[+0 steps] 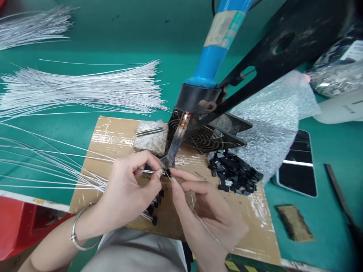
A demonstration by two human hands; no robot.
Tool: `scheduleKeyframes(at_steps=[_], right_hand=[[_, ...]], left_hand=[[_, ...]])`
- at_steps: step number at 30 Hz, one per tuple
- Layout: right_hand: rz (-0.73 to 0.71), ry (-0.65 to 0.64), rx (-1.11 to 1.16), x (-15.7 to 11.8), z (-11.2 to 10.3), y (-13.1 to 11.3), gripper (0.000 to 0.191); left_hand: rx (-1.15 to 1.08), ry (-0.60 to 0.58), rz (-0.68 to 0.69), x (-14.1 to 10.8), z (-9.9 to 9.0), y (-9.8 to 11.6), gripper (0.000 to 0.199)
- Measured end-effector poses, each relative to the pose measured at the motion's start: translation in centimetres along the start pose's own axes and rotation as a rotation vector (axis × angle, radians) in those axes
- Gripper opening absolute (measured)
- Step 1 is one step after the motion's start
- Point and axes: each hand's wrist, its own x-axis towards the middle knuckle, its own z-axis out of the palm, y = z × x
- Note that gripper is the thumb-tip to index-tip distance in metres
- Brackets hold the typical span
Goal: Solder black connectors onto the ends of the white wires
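A soldering iron with a blue handle (211, 56) is held in a black bracket, its tip (171, 154) pointing down between my hands. My left hand (136, 192) pinches the end of a thin white cable (147, 171) just left of the tip. Between the thumb and fingers of my right hand (208, 211) is a thin solder wire (204, 224), its end close to the tip. The exact contact point is too small to make out. Below my left hand lie several cable ends with black connectors (154, 220).
A brown board (109, 132) lies under my hands on the green table. It bears a whitish block (150, 141) with metal rods, a black fan (207, 139) and a pile of black connectors (235, 172). Cable bundles (85, 88) are left; a phone (297, 166) and sponge (295, 223) right.
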Motion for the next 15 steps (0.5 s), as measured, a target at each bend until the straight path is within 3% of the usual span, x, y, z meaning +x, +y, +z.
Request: scheduleKeyframes(at_steps=[15], right_hand=[[-0.011, -0.003, 0.014, -0.12, 0.10, 0.15, 0.018]], left_hand=[[0.004, 0.011, 0.007, -0.09, 0.05, -0.06, 0.011]])
